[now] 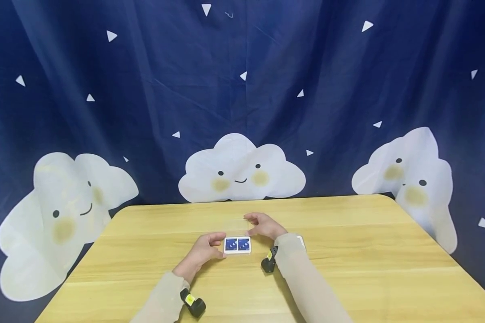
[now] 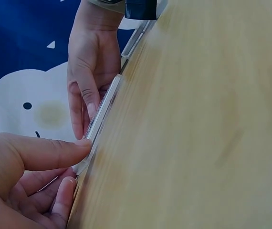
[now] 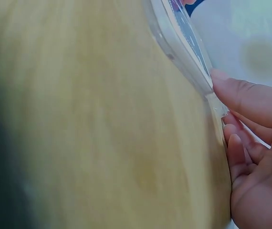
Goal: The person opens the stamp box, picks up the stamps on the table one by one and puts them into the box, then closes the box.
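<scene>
Head view: a clear plastic case with a blue-and-white printed insert lies flat on the wooden table, near the table's middle and toward the person. The left hand sits at the case's 8 o'clock, its fingers curled against the left short edge, so its grip is grasping the case. The right hand hovers at the case's 1 o'clock, fingers bent around a thin transparent lid that rises from the case's far edge; that grip grasps the lid. Both forearms wear beige sleeves, each with a small black camera strapped at the wrist. Behind the table hangs a dark blue curtain printed with white smiling clouds.

Left wrist view: the table fills the right of the frame, tilted. The left hand is at 8 o'clock, its thumb pressing the near end of the case, seen edge-on. The right hand at 11 o'clock lays its fingers along the same edge.

Right wrist view: the case runs toward 1 o'clock, edge-on and blurred. The right hand at 4 o'clock pinches its thin clear edge between thumb and fingertips.
</scene>
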`<state>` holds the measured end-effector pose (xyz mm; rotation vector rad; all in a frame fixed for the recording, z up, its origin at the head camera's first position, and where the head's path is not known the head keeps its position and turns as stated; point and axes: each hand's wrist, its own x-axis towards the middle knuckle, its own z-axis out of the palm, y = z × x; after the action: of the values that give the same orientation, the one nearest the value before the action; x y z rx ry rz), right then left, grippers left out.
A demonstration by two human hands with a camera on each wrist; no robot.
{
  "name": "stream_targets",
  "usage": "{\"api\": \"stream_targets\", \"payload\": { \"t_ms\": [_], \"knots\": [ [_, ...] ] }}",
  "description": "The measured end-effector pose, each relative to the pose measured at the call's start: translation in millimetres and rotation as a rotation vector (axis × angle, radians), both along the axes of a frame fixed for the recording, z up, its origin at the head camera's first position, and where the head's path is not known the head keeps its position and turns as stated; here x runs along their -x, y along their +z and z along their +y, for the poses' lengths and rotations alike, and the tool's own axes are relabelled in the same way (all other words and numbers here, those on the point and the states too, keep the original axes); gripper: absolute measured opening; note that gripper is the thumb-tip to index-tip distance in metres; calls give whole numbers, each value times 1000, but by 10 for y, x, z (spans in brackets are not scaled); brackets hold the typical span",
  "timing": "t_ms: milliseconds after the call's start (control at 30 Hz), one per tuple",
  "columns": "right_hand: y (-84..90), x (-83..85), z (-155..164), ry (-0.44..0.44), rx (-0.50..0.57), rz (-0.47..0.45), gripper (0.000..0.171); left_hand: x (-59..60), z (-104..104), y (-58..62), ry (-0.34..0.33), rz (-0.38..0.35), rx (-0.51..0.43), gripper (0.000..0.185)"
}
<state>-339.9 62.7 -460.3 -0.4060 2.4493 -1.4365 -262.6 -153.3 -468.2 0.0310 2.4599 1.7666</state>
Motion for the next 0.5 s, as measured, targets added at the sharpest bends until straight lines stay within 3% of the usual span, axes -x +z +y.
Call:
{"api": "stream_targets", "payload": {
  "t_ms": [500],
  "knots": [
    [42, 27, -73, -19, -51, 17, 61, 45, -24, 20, -15, 6, 18, 62]
  ]
}}
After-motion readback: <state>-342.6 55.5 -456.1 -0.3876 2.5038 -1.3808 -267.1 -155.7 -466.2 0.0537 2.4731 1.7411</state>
